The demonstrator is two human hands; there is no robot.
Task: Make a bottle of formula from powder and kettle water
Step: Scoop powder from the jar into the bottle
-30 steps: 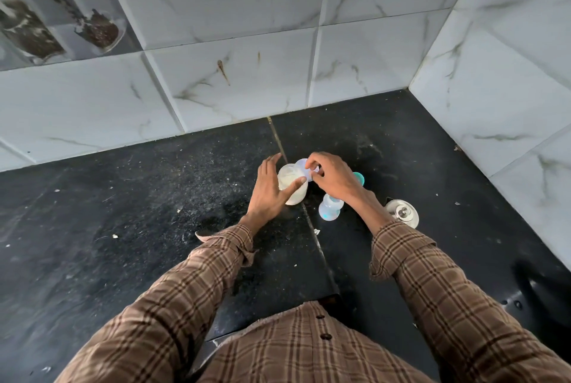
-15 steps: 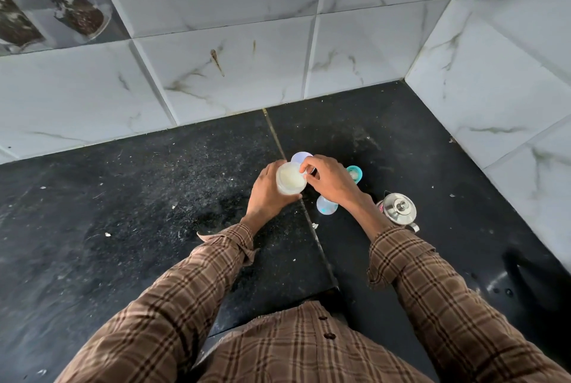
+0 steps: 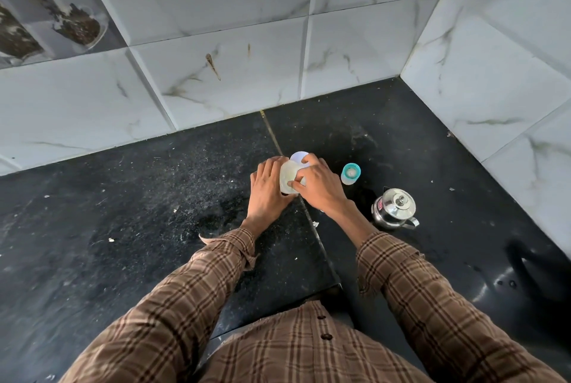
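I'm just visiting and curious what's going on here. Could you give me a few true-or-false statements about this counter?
1. Both hands are on the tub. True: the left hand grips it and the right hand is over its top.
2. The kettle is being poured. False: it stands untouched on the counter.
3. The bottle stands between tub and kettle. True.
4. The sleeves are plain white. False: brown plaid.

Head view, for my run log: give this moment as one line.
left hand: holds powder jar | right hand: fingers at jar mouth | baby bottle: open, upright | kettle: untouched
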